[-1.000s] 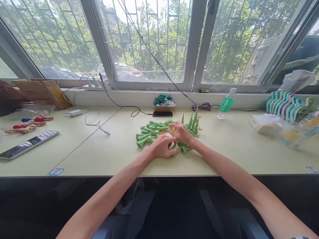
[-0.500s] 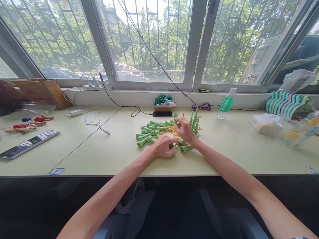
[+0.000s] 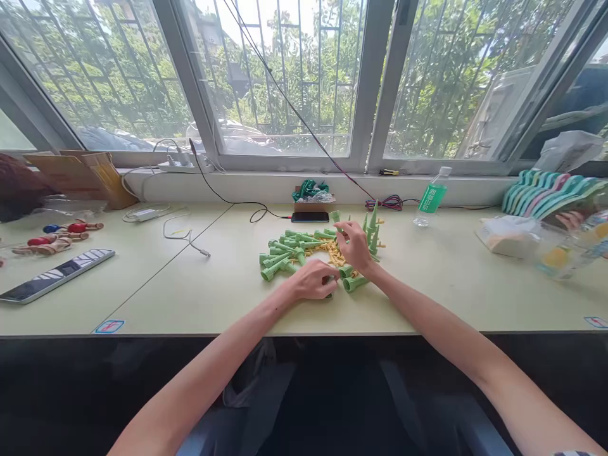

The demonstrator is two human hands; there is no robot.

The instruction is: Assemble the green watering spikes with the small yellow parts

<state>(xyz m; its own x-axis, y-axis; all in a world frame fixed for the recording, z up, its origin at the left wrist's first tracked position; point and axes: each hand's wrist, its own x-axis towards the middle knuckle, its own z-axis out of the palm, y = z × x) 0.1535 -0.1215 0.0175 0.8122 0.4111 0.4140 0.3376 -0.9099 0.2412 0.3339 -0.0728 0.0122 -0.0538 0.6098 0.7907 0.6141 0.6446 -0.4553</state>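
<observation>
At the near side of a pile of green plastic cones [image 3: 275, 261], my left hand [image 3: 314, 280] is closed. Green shows between and under its fingers, which looks like a cone mostly hidden by the hand. My right hand [image 3: 355, 246] is raised slightly farther back, its thumb and fingertips pinched on a green cone [image 3: 335, 217] whose wide end points up and away. Small yellow plastic pieces [image 3: 335, 254] lie heaped between the hands. Right of my right hand, several green cones stand upright with their points up [image 3: 373, 229]. Other cones [image 3: 354, 284] lie under my right wrist.
Behind the pile are a black phone [image 3: 310, 217] and a small box [image 3: 313, 201]. A bottle with a green label [image 3: 431, 199] stands back right. Farther right are tissues [image 3: 508, 239] and pastel hangers [image 3: 546, 193]. A large phone [image 3: 57, 275] and a cable [image 3: 187, 237] lie left.
My right hand has moved slightly, and the green cone at its fingertips has lifted and tilted. My left hand's fingers have drawn closer together. The hangers at the right have tipped over, with another person's hand beside them.
</observation>
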